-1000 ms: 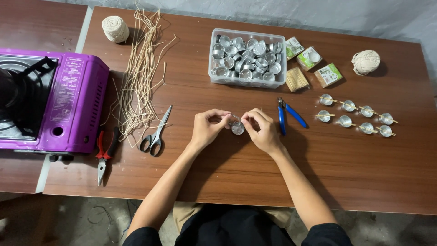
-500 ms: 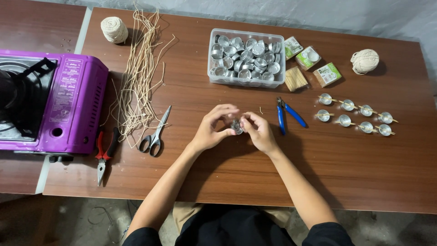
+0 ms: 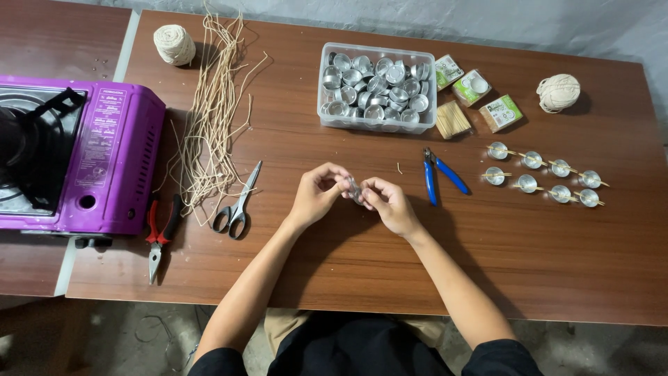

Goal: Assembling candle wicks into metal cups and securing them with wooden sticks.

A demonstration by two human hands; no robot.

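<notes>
Pinching small metal cup [image 3: 354,189] between both hands.

The table [image 3: 390,251] is brown wood-grain board with a dull, smooth face. At its twelve o'clock stands a clear plastic tub [image 3: 426,104] of shiny thin metal cups [image 3: 376,87]; eight more such cups [image 3: 543,170] lie at three o'clock, bright as foil. The left hand [image 3: 316,195] and right hand [image 3: 390,203] pinch one small glinting metal cup [image 3: 353,189] at centre. The pliers [image 3: 440,175] have glossy blue plastic grips. The scissors [image 3: 238,202] are grey steel. At eleven o'clock lie rough, pale fibre strands [image 3: 209,118]. The stove [image 3: 104,160] at nine o'clock is glossy purple-painted metal.
</notes>
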